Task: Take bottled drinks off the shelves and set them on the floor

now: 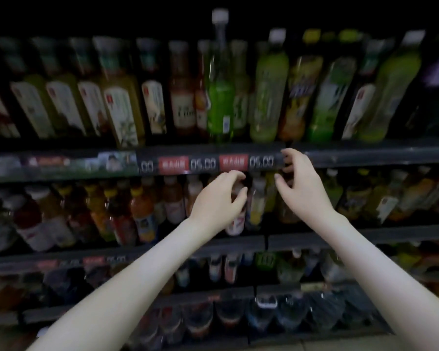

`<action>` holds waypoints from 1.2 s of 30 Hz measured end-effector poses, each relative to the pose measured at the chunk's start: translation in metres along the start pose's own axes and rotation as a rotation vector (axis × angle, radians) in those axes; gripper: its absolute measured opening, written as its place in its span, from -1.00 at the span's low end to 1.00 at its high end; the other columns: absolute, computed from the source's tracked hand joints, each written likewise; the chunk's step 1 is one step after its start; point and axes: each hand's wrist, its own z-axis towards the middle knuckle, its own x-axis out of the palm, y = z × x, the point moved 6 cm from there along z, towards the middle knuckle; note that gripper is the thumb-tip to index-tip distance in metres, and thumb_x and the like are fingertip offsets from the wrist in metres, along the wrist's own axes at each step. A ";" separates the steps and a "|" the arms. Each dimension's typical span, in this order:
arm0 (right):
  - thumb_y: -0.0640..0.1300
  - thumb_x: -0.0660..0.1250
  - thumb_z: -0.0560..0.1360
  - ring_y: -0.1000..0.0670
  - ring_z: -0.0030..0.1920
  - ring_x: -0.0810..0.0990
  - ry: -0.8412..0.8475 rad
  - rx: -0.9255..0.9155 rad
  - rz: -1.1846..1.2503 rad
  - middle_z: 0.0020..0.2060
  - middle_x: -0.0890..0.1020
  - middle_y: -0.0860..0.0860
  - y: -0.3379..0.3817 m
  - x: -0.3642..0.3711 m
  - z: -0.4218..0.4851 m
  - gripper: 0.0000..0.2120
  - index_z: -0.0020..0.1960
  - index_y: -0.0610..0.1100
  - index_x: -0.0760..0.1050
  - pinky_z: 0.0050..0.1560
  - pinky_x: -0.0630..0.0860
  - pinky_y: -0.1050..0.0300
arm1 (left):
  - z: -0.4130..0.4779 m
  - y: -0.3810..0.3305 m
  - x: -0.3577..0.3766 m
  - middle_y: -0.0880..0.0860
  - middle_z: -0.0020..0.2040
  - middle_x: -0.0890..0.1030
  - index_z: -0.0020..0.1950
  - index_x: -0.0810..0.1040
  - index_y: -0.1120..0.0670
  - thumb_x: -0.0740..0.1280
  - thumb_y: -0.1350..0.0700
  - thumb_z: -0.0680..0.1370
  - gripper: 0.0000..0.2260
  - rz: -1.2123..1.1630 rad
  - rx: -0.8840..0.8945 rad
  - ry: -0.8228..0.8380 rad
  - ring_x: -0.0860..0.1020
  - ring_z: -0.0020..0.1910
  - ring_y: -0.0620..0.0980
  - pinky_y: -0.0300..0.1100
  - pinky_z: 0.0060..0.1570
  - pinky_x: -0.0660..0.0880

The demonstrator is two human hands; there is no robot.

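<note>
The pale plastic bottle with a white-and-red label stands on the shelf directly below the dark shelf-edge rail with red price tags, in the front row. The left hand curls its fingers and thumb round the bottle's neck just under the rail. The picture is too blurred to tell how firm that hold is. The right hand is spread and holds nothing, with its fingertips at the rail's right end.

The likely trouble is the rail itself. The bottle's top sits close beneath it, so a straight lift would probably knock the cap against it; tipping the bottle outward looks safer. A hold on the neck alone may also let a full bottle swing or slip.

The clear bottle of yellow drink stands just beside the bottle, below the rail, and could be dragged over as it comes out. Above the rail a tall green bottle with a white cap stands near the shelf edge, within reach of a careless wrist.
</note>
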 end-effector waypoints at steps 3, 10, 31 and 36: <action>-0.16 0.27 0.58 0.03 0.36 0.34 -0.120 -0.091 -0.063 0.35 0.37 -0.03 0.007 -0.034 0.036 -0.49 0.49 -0.12 0.19 0.27 0.29 0.24 | 0.036 -0.022 -0.036 0.01 0.16 0.54 0.28 0.50 0.10 0.26 0.09 0.59 -0.73 0.085 0.149 -0.245 0.50 0.15 -0.07 -0.19 0.07 0.50; -0.13 0.34 0.52 -0.16 0.33 0.26 -0.313 -0.315 -0.223 0.31 0.37 -0.20 0.006 -0.064 0.104 -0.38 0.49 -0.13 0.15 0.30 0.28 -0.15 | 0.102 -0.050 -0.075 0.27 0.34 0.32 0.42 0.35 0.06 0.37 0.10 0.51 -0.50 0.387 0.144 -0.670 0.32 0.31 0.24 0.05 0.27 0.32; 0.13 0.39 0.40 -0.26 0.44 0.15 -0.364 -0.436 -0.503 0.31 0.40 -0.36 0.027 -0.017 0.181 -0.24 0.51 -0.04 0.22 0.41 -0.36 -0.15 | 0.144 -0.003 -0.078 0.11 0.49 0.23 0.56 -0.14 -0.03 0.42 -0.09 0.47 -0.12 0.028 -0.201 -0.694 0.40 0.34 0.13 -0.12 0.14 0.41; 0.16 0.30 0.48 -0.21 0.53 -0.08 -0.295 -0.421 -0.456 0.50 0.14 -0.28 0.030 -0.015 0.171 -0.24 0.56 0.04 0.03 0.39 -0.46 -0.16 | 0.124 -0.001 -0.092 0.14 0.42 0.35 0.52 -0.16 -0.12 0.36 -0.17 0.49 -0.17 0.056 -0.252 -0.693 0.51 0.21 0.18 0.02 0.06 0.53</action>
